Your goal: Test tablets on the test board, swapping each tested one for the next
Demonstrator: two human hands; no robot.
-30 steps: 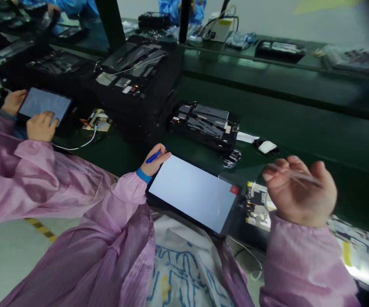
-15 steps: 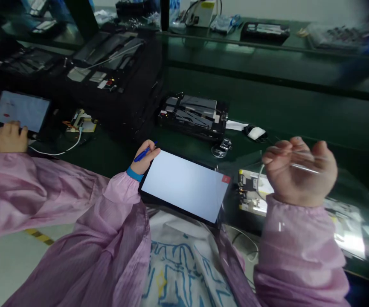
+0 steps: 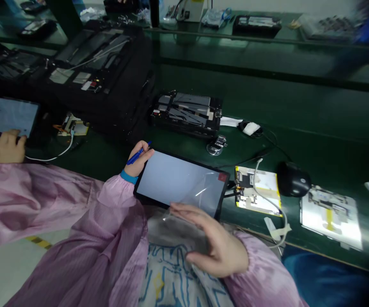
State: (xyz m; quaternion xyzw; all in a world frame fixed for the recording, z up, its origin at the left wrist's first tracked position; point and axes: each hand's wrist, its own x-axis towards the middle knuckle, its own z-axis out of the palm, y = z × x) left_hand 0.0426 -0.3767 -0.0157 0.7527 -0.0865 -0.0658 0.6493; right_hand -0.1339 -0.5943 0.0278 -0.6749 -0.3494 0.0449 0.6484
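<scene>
A tablet-like display (image 3: 171, 179) with a lit white screen and a red mark in one corner lies tilted in front of me. My left hand (image 3: 138, 158) grips its upper left edge and holds a blue pen (image 3: 135, 156) between the fingers. My right hand (image 3: 214, 243) is at the display's lower edge, fingers stretched out and thumb apart. Clear plastic film (image 3: 200, 192) shows by its glare over the right part of the screen. Whether the film touches my right hand I cannot tell. Cables run from the display toward an opened yellow-edged panel (image 3: 257, 189).
Behind the display lies a black device stack (image 3: 187, 113), with a taller one (image 3: 97, 81) to its left. A silver round-based stand (image 3: 216, 146), a black scanner-like device (image 3: 294, 179) and a silver panel (image 3: 331, 217) are on the bench. At left, a co-worker's hand (image 3: 7, 147) touches another tablet (image 3: 10, 115).
My right hand has come down and left from above the yellow-edged panel to the display's lower edge, fingers now stretched out. The clear film no longer stretches right. My left hand keeps its hold.
</scene>
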